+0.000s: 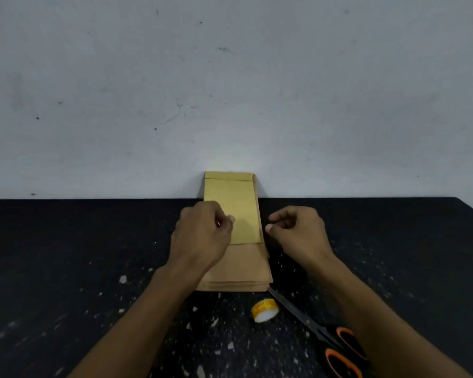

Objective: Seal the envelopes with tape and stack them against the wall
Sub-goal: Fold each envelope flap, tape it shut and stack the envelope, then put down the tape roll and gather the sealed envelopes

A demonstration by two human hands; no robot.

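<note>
The left hand (pixel 202 230) lies with curled fingers at the left edge of a small yellow paper envelope (pixel 239 211); its fingertips seem to pinch or steady that edge, though the grip itself is partly hidden behind the knuckles and I cannot tell for certain. The right hand (pixel 295 227) hovers just right of the envelope, thumb and forefinger curled toward each other with a small gap between them, and nothing that I can make out is held there; a strip of clear tape would be too faint to see.

The yellow envelope leans upright with its folded flap at the top touching the pale grey wall (pixel 230 91), and its lower part rests on a stack of larger brown paper envelopes (pixel 238 271) that lies flat on the black speckled counter (pixel 79 255), far end at the wall.

Near of the stack sit a small roll of clear tape with a yellow core (pixel 265 311) and, to its right, black scissors with orange-lined handles (pixel 325 336), the blade tip touching the stack's near right corner.

This looks like the placing step: one envelope is being set against the wall. The next move likely calls for releasing it squarely, then taking another envelope and the tape.
</note>
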